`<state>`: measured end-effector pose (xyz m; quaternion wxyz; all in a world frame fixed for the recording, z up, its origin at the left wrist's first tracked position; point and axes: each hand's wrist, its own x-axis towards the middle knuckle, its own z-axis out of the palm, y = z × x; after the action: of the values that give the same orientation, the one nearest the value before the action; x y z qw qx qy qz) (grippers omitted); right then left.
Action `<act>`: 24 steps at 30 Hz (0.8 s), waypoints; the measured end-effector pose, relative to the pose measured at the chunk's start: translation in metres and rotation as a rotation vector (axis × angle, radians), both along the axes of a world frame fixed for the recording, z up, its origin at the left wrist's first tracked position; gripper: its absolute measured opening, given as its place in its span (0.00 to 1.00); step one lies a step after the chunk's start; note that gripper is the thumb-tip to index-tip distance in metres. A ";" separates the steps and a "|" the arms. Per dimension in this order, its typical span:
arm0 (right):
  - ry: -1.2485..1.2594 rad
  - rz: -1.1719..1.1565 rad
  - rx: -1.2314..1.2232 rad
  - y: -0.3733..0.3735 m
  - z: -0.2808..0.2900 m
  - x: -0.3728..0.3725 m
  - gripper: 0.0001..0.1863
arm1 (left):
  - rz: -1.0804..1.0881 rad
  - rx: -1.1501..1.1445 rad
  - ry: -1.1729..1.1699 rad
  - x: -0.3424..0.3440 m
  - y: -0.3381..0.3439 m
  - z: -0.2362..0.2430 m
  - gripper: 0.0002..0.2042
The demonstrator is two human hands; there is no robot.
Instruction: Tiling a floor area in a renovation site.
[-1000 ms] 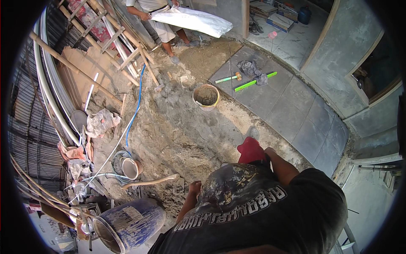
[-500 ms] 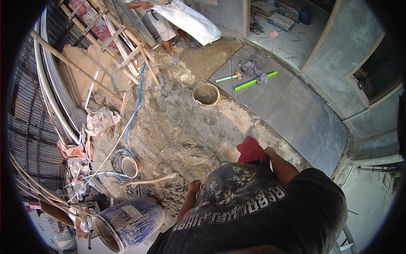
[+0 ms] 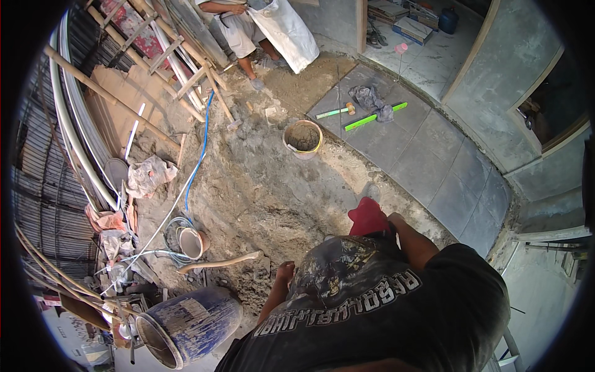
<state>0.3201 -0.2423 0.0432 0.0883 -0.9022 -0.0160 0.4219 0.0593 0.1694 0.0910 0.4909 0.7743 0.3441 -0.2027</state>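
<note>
My black shirt (image 3: 359,316) fills the lower middle. My left hand (image 3: 285,270) hangs at its left side, fingers curled, contents unclear. My right hand (image 3: 394,219) is against a red cloth (image 3: 365,218), its fingers mostly hidden. A grey shoe (image 3: 370,192) shows beyond the cloth. Ahead stands a bucket of grey mortar (image 3: 302,137). Dark grey tiles (image 3: 427,167) lie to the right, carrying a green level (image 3: 365,121), a mallet (image 3: 349,109) and crumpled dark plastic (image 3: 365,96).
Another person (image 3: 242,34) holds a large white sheet (image 3: 288,37) at the top. Bamboo ladders (image 3: 167,62), pipes (image 3: 80,142), a blue hose (image 3: 199,161), a small bucket (image 3: 191,243), a wooden stick (image 3: 220,263) and a blue barrel (image 3: 198,319) line the left. A doorway (image 3: 409,56) opens top right.
The other person has swung the white sheet downward, so it now hangs more upright, and has shifted slightly right. My hands and body have barely moved.
</note>
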 end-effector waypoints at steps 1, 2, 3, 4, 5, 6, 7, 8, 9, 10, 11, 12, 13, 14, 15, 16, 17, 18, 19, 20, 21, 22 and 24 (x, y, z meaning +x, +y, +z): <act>0.025 -0.001 0.006 -0.001 0.000 0.000 0.12 | 0.024 -0.022 -0.007 0.000 -0.001 0.000 0.16; 0.026 -0.002 0.005 -0.002 -0.001 -0.001 0.12 | 0.023 -0.023 -0.006 0.000 0.000 0.000 0.16; -0.028 0.019 0.005 -0.001 -0.002 -0.002 0.12 | -0.009 0.000 -0.027 0.000 0.002 -0.002 0.16; -0.081 0.040 0.006 0.000 -0.002 -0.002 0.12 | -0.040 0.022 -0.048 -0.002 0.003 -0.003 0.16; -0.080 0.042 0.005 0.000 -0.002 -0.003 0.12 | -0.038 0.021 -0.047 -0.004 0.003 -0.005 0.16; -0.081 0.028 0.007 -0.001 -0.001 -0.003 0.12 | -0.005 -0.007 -0.026 -0.003 0.001 -0.004 0.16; -0.082 0.013 0.007 -0.002 0.000 -0.004 0.12 | 0.029 -0.036 -0.006 -0.001 -0.001 -0.001 0.16; -0.082 0.010 0.003 -0.004 0.002 -0.004 0.12 | 0.025 -0.040 -0.005 0.000 -0.001 -0.003 0.16; -0.101 0.083 0.019 -0.003 0.003 -0.005 0.12 | -0.026 -0.008 -0.013 -0.002 0.002 -0.005 0.16; -0.121 0.156 0.035 -0.001 0.004 -0.005 0.12 | -0.077 0.024 -0.020 -0.004 0.005 -0.008 0.16; -0.118 0.158 0.041 0.001 0.005 -0.005 0.12 | -0.075 0.029 -0.016 -0.007 0.008 -0.010 0.16; -0.104 0.083 0.049 0.000 0.005 -0.004 0.12 | -0.076 0.027 -0.018 -0.007 0.007 -0.011 0.16; -0.090 0.009 0.058 0.000 0.004 -0.004 0.12 | -0.078 0.026 -0.020 -0.007 0.006 -0.011 0.16; -0.088 0.010 0.056 0.000 0.003 -0.004 0.12 | -0.076 0.023 -0.018 -0.009 0.005 -0.010 0.16; -0.095 0.032 0.046 -0.003 -0.002 -0.004 0.12 | -0.059 0.018 -0.019 -0.005 0.001 -0.003 0.16; -0.103 0.057 0.038 -0.006 -0.008 -0.004 0.12 | -0.040 0.013 -0.021 -0.002 -0.002 0.003 0.16; -0.101 0.055 0.035 -0.009 -0.014 -0.004 0.12 | -0.042 0.009 -0.019 0.001 -0.003 0.005 0.16; -0.108 0.011 0.044 -0.014 -0.024 -0.003 0.12 | -0.030 -0.020 -0.026 0.002 -0.002 0.008 0.16; -0.112 -0.026 0.056 -0.014 -0.027 -0.002 0.12 | -0.010 -0.048 -0.030 0.001 -0.001 0.006 0.15; -0.109 -0.015 0.053 -0.015 -0.030 -0.001 0.12 | 0.000 -0.051 -0.028 0.003 0.001 0.003 0.15; -0.101 -0.015 0.061 -0.014 -0.031 0.000 0.12 | -0.015 -0.036 -0.001 0.002 0.003 -0.002 0.16; -0.093 -0.012 0.068 -0.012 -0.031 0.001 0.13 | -0.028 -0.022 0.028 -0.003 0.007 -0.009 0.16; -0.048 0.003 0.085 -0.007 -0.020 0.002 0.14 | -0.039 0.101 -0.030 -0.023 0.013 -0.036 0.16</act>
<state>0.3226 -0.2488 0.0233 0.1256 -0.9073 -0.0376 0.3994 0.0367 0.1824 0.0553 0.4521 0.8077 0.3314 -0.1827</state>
